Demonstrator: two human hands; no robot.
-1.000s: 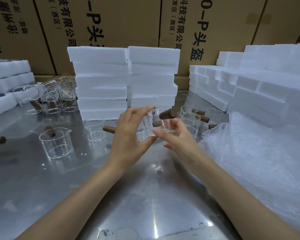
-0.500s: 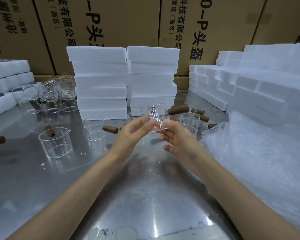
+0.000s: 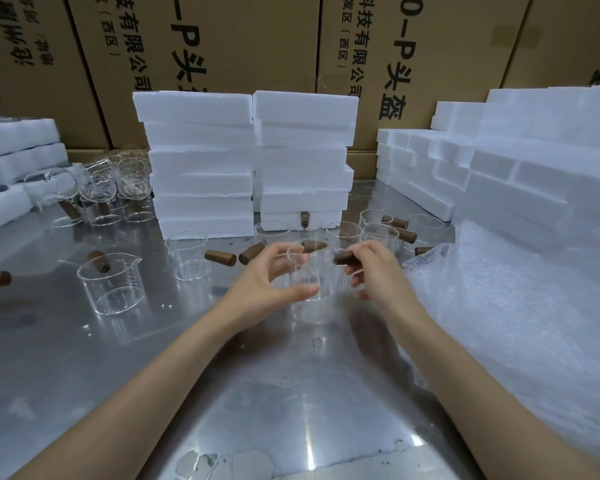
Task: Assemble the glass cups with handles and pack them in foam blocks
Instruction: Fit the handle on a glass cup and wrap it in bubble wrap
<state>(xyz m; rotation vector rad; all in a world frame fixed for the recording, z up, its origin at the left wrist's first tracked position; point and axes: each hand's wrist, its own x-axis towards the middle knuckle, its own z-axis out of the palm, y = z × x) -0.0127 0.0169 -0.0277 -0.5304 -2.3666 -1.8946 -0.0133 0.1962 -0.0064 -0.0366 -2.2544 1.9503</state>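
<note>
While our left hand (image 3: 267,278) curls its fingers around the glass cup (image 3: 314,275), our right hand (image 3: 374,271) pinches the brown handle (image 3: 343,258) at the cup's right side. The cup is just above the metal table (image 3: 291,410), in front of the stacked foam blocks (image 3: 246,161). More cups (image 3: 110,282) stand on the left.
</note>
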